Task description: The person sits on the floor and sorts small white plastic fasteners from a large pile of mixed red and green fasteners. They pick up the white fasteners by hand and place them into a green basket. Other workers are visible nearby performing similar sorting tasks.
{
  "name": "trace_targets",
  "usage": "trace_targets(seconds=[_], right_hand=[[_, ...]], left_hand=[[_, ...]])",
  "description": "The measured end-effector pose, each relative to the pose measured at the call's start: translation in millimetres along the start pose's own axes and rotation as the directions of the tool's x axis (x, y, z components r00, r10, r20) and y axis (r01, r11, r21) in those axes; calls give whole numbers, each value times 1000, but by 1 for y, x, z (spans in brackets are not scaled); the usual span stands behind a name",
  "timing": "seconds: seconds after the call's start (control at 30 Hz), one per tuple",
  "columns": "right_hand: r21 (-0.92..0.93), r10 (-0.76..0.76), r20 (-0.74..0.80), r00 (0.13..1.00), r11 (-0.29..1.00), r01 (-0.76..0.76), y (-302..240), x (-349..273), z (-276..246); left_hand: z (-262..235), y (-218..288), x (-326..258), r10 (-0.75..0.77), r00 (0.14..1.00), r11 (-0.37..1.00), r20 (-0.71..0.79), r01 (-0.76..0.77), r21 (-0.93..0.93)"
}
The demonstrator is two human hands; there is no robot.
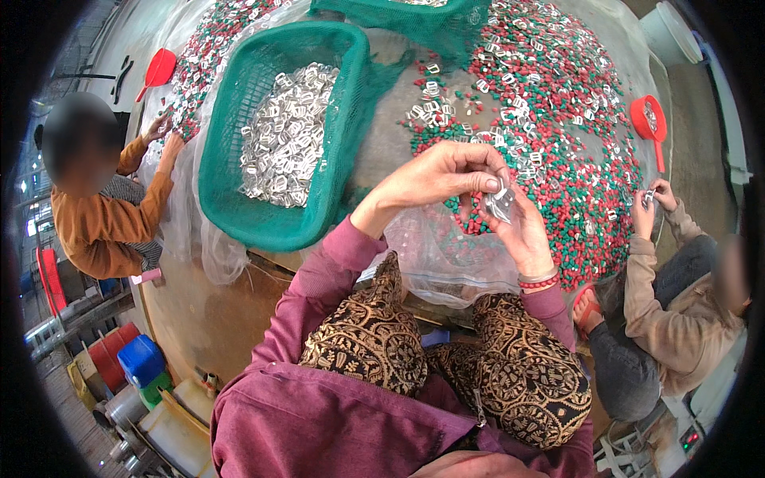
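Note:
In front of my knees, a shiny silver metal piece (500, 205) sits between my two hands; its exact shape is hard to make out. My left hand (442, 175) pinches at its upper edge with thumb and forefinger. Curled around it from the other side is my right hand (524, 231), with red beads at the wrist. Below and beyond lie heaps of small red and green pellets (594, 191) mixed with flat silver buckles (522, 111). To the left, a green mesh-lined basket (215, 171) holds a pile of loose silver buckles (288, 135).
Co-workers sit at left (103, 215) and right (677, 311), hands at the pellets. Red scoops (161, 67) (649, 119) lie at both sides. Another green basket (398, 17) stands at the far edge. Clear plastic sheeting (446, 267) hangs over the near edge.

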State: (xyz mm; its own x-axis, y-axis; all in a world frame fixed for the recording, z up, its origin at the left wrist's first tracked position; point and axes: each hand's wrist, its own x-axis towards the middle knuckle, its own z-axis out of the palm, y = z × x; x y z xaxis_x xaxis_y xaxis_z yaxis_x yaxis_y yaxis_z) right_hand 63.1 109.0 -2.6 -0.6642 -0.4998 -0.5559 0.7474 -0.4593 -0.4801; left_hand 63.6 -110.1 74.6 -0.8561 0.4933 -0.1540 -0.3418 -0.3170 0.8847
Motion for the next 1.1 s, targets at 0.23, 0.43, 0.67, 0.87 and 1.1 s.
trace_targets(seconds=[0.23,0.43,0.67,0.87,1.1], right_hand=[[-2,18,119,993,1000,-18,0,-2,8],[2,-24,108,994,1000,24,-6,-2,15],[-423,-443,-114,889,832,360,-33,26,-48],[-551,-403,-135,905,790,270,-13,48,-62],[-849,-311,441,842,-449,279,14,81,-64]], left_hand=[[-6,5,4,89,960,822,-266,80,563],[-24,-20,8,153,963,938,-222,-71,339],[-87,-86,53,-144,894,940,-423,257,223],[-94,-158,98,77,988,-71,-137,143,987],[-117,-165,106,367,906,448,-212,28,894]])
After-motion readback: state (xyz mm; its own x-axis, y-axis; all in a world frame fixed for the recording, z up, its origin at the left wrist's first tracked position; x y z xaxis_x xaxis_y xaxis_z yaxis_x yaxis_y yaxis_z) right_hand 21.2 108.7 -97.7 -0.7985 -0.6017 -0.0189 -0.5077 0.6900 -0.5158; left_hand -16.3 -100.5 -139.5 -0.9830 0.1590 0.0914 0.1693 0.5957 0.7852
